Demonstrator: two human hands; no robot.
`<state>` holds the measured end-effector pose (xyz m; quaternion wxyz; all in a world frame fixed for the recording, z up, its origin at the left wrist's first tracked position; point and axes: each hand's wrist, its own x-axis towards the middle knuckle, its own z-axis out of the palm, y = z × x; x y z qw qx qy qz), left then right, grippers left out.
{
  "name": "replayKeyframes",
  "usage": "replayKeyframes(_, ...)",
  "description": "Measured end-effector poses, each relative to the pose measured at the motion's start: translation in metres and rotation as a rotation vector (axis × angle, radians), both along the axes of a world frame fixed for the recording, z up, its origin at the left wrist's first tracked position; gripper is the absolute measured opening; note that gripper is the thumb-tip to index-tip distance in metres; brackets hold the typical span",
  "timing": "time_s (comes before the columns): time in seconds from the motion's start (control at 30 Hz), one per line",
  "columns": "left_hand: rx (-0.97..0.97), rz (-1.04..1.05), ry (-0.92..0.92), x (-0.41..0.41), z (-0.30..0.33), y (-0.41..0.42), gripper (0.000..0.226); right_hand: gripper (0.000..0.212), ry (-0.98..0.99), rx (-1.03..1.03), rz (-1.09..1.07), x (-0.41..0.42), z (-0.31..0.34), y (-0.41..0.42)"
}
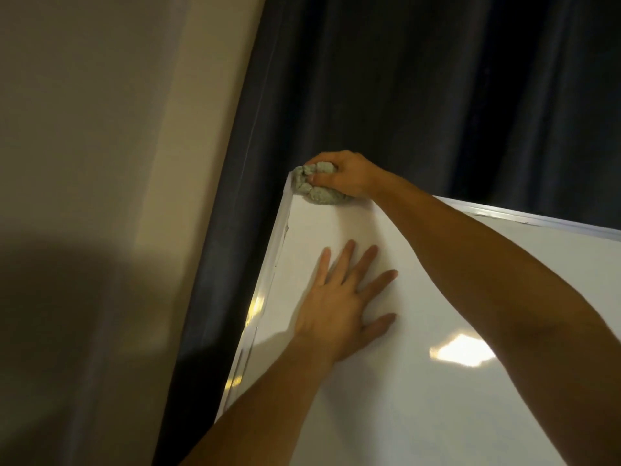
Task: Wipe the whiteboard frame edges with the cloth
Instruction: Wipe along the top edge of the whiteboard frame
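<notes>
My left hand point(339, 304) is nearest to me. It lies flat on the white board point(420, 398) with its fingers point(351, 260) spread apart and holding nothing. I think it is there to keep the board from wobbling while I rub.

My right arm goes over it and up to the top left corner of the board. There my right hand point(346, 178) has its fingers curled tight on the cloth point(316, 188). The cloth is a grey-green ball, squashed up small. It is pressed right on the corner, where the top frame point(537, 218) meets the left frame point(268, 284). I think a small ball helps me push hard into that tight spot.

The left frame runs down toward me and shines a bit. I cannot tell if it is clean yet.

Behind the board hangs a dark curtain point(437, 95), and a tan wall point(100, 129) is off to the left.

I see no boxes, bowls or bins here.
</notes>
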<state>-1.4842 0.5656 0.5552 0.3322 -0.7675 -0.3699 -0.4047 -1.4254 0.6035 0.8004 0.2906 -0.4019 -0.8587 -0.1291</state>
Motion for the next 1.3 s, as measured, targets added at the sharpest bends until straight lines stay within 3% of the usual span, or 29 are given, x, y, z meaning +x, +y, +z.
replayKeyframes(0.47, 0.202, 0.027, -0.047, -0.006, -0.003, -0.008, 0.071, 0.026, 0.007, 0.008, 0.002, 0.086, 0.01, -0.048)
replayKeyframes(0.7, 0.209, 0.04, -0.042, -0.007, -0.003, -0.016, 0.07, 0.02, 0.045, 0.057, -0.025, 0.147, 0.012, -0.084)
replayKeyframes(1.0, 0.3, 0.092, -0.028, -0.019, 0.001, -0.029, 0.076, 0.031, 0.049, 0.124, -0.191, 0.213, 0.017, -0.156)
replayKeyframes(1.3, 0.33, 0.088, -0.04, -0.046, -0.001, -0.06, 0.075, 0.04, -0.013, 0.051, -0.226, 0.203, 0.031, -0.223)
